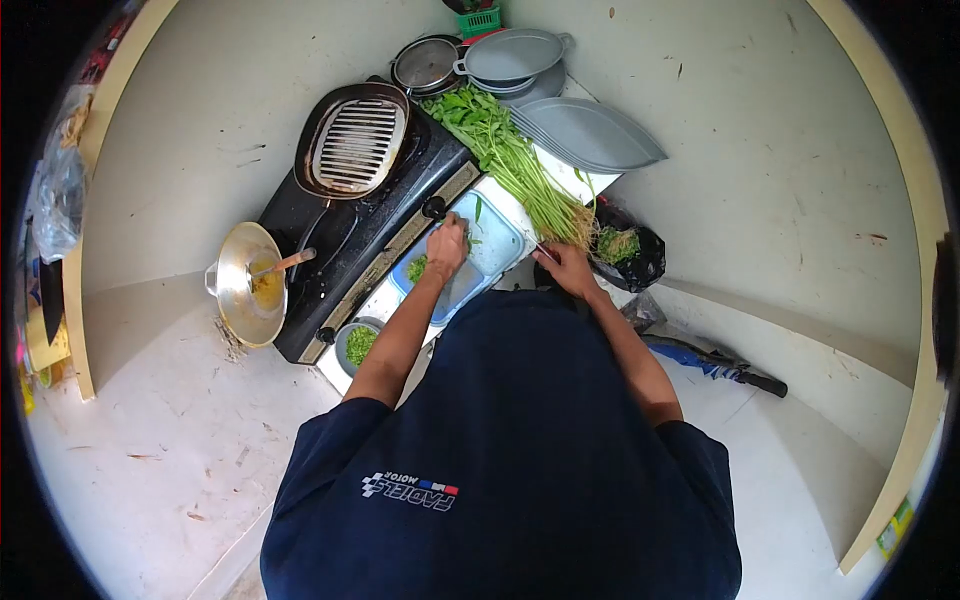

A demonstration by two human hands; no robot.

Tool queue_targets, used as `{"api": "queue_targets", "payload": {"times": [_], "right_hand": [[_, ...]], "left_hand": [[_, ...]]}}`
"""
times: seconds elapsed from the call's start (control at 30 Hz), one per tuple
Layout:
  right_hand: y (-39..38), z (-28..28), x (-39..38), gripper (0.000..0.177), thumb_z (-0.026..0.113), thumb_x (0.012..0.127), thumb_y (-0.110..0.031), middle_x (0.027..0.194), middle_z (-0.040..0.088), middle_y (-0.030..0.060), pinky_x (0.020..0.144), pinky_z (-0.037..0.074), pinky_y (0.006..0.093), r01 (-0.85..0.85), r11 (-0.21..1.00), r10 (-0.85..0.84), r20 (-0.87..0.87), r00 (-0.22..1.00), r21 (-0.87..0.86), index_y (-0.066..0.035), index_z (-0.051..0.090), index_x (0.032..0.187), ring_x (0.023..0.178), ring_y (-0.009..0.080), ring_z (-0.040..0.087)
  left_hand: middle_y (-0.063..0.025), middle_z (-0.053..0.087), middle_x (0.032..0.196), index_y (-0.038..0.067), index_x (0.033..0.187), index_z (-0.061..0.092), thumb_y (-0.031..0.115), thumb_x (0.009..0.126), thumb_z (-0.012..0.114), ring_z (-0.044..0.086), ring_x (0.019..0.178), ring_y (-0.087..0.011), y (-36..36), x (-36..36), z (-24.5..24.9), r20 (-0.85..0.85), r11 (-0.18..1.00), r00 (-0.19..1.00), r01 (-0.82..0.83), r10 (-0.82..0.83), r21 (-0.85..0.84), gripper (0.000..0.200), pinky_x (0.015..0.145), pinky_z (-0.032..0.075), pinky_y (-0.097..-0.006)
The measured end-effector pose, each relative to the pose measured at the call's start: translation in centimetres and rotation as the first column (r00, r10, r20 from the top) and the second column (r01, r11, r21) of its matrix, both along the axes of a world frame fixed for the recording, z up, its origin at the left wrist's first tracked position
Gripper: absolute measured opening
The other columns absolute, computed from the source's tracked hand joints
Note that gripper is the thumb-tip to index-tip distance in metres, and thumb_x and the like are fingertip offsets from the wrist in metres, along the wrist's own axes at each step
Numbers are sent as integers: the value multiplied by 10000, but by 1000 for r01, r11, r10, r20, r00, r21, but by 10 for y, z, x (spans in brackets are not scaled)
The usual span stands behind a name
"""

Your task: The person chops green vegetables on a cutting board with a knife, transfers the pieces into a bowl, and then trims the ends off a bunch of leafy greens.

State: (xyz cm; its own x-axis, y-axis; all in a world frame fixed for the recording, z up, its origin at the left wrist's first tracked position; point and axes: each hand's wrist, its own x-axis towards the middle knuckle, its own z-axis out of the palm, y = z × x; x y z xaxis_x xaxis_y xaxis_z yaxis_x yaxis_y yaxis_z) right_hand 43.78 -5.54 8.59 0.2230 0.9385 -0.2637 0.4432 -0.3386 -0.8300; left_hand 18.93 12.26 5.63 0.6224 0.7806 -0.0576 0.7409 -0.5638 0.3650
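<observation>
Preparing the leafy stalks (520,185) on the counter (598,184) seems in hand: left hand (449,246) curls over blue tray (506,243) (grasp cannot be told), right hand (568,268) apparently grips slim tool (545,253); next move needs care.

light: bright, diffuse | shadows: soft | distortion: walls (770,170) bowed | edges: black vignette
</observation>
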Motion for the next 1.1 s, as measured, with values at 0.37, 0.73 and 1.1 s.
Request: {"api": "queue_targets", "payload": {"times": [0.37,0.73,1.1], "right_hand": [[-3,-6,5,470,689,979,-426,743,658,171,643,481,411,2,1000,-1,-32,999,23,40,720,1029,664,255,617],[1,-11,9,488,675,980,-447,819,691,205,711,506,433,-24,999,24,-12,1000,-33,24,728,1093,733,305,658],[-10,-7,9,501,677,984,-444,777,670,190,676,489,417,23,1000,-23,10,1000,-2,48,706,1076,684,275,618]], "left_hand": [[-148,682,1035,80,1040,716,138,959,624,687,914,-404,7,22,49,222,995,970,-94,101,-44,136,795,559,-490],[-103,675,1023,109,980,705,90,914,642,696,912,-364,39,23,28,67,921,932,362,-356,-142,94,789,570,-478],[-137,634,1031,71,995,666,43,848,625,715,874,-354,30,28,12,-176,911,897,412,-405,4,155,716,588,-487]]}}
